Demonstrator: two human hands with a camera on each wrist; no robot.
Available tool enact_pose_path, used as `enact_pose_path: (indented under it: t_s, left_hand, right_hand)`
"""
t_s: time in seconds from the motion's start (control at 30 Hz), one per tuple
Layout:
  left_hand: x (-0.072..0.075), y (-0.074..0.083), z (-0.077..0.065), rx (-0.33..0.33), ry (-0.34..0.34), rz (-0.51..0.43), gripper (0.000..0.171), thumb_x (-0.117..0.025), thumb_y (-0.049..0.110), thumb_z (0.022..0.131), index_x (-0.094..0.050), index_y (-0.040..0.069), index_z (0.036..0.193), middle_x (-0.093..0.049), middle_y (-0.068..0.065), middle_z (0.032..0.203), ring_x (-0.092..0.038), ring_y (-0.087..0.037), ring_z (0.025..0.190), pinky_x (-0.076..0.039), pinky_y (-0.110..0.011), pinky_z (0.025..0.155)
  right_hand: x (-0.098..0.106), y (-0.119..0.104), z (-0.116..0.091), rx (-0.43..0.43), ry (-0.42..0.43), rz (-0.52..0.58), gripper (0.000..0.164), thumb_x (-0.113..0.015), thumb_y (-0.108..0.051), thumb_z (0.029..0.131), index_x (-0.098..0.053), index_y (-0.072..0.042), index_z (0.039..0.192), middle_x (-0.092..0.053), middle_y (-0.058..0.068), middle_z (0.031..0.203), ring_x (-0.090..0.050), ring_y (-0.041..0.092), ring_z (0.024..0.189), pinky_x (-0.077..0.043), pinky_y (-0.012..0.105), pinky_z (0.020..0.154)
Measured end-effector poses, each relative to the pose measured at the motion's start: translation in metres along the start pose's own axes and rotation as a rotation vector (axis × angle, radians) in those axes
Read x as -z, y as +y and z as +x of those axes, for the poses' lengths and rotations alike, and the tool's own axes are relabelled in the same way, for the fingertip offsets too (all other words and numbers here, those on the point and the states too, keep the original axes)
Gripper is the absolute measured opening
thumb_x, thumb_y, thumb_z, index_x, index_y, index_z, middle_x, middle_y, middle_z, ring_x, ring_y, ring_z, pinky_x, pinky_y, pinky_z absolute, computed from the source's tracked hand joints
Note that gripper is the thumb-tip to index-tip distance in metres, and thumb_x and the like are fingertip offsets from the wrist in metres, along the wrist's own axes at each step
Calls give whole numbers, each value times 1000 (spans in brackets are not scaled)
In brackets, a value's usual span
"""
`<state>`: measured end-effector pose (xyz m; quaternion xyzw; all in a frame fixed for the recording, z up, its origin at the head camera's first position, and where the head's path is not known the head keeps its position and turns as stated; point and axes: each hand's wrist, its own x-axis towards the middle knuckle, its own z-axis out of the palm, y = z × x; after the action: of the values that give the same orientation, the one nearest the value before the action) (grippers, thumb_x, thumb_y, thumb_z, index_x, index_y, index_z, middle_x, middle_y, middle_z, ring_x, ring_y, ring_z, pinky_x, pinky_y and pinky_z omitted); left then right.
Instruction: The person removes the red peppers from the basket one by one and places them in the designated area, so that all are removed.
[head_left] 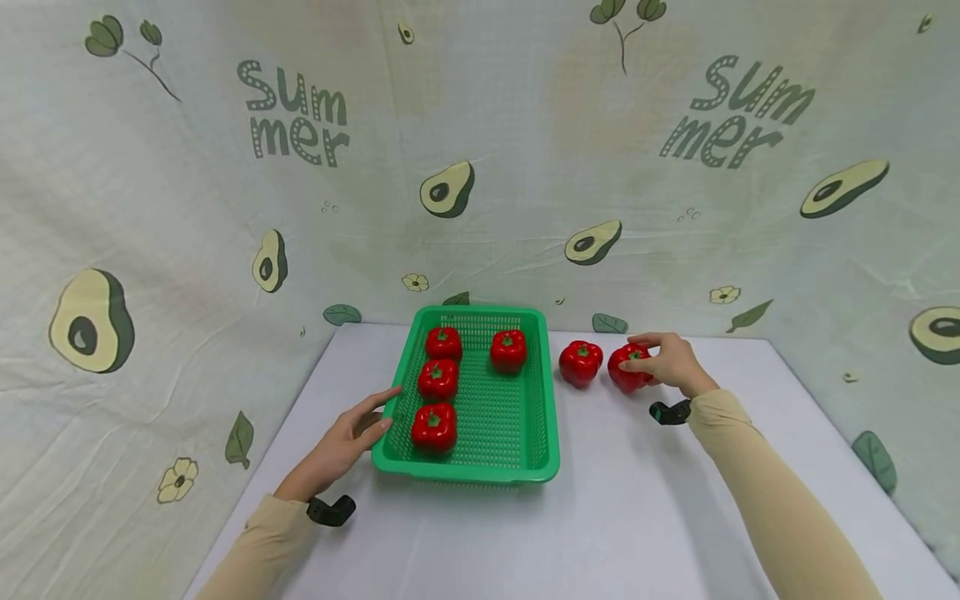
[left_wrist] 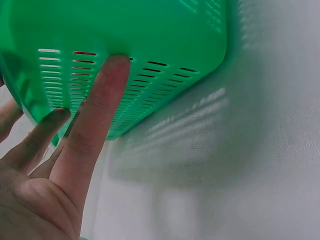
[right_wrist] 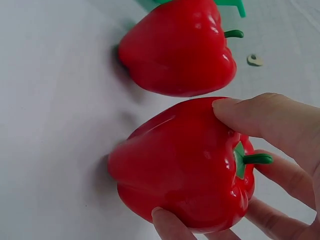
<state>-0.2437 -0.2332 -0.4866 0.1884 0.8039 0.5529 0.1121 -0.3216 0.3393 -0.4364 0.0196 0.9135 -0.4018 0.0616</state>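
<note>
My right hand (head_left: 672,364) grips a red bell pepper (right_wrist: 175,165) with a green stem, the thumb on one side and fingers round the other. Close beside it a second red bell pepper (head_left: 580,363) sits on the table, between the held one and the basket. At the left side of the green plastic basket (head_left: 553,417), my left hand (head_left: 337,450) has its fingers extended. In the left wrist view a straight fingertip (left_wrist: 118,62) touches the slotted outer wall. Inside the basket stand several red bell peppers (head_left: 434,427), most in a column along the left side.
The basket stands on a white table (head_left: 615,517), near its back edge. A pale cloth (head_left: 525,167) printed with avocados and leaves hangs behind and at both sides. Dark wrist cameras (head_left: 332,510) are strapped under both wrists.
</note>
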Motion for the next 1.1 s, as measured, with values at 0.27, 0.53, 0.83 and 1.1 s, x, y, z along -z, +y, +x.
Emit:
enact_pose_path:
  t_s: [0.27, 0.53, 0.83, 1.1]
  left_hand:
    - [0, -1, 0, 18, 11, 9, 58, -58, 27, 116, -39, 19, 171, -36, -15, 174, -46, -45, 151, -44, -66, 115]
    - [0, -2, -1, 13, 7, 10, 59, -58, 29, 116, -39, 18, 171, -37, -16, 173, -46, -45, 151, -43, -67, 115]
    - [-1, -2, 0, 12, 8, 11, 58, -57, 31, 117, -40, 22, 171, -41, -16, 171, -47, -45, 150, -46, -66, 114]
    - [0, -2, 0, 12, 9, 8, 59, -58, 31, 116, -39, 22, 171, -43, -17, 170, -48, -45, 149, -48, -64, 113]
  right_hand:
    - [-1, 0, 0, -12, 5, 15, 72, -82, -22, 100, -50, 4, 159, -46, 35, 152, -53, 52, 129, -65, 45, 87]
    - [-2, 2, 0, -29, 10, 13, 73, -82, -23, 100, -50, 2, 160, -45, 36, 152, -55, 52, 127, -65, 44, 86]
    - [-1, 3, 1, -48, 1, 29, 74, -82, -23, 100, -49, 2, 161, -43, 36, 155, -51, 53, 131, -65, 45, 88]
    - [-2, 0, 0, -52, -7, 35, 74, -82, -24, 101, -48, 3, 161, -43, 36, 154, -51, 53, 131, -64, 48, 92]
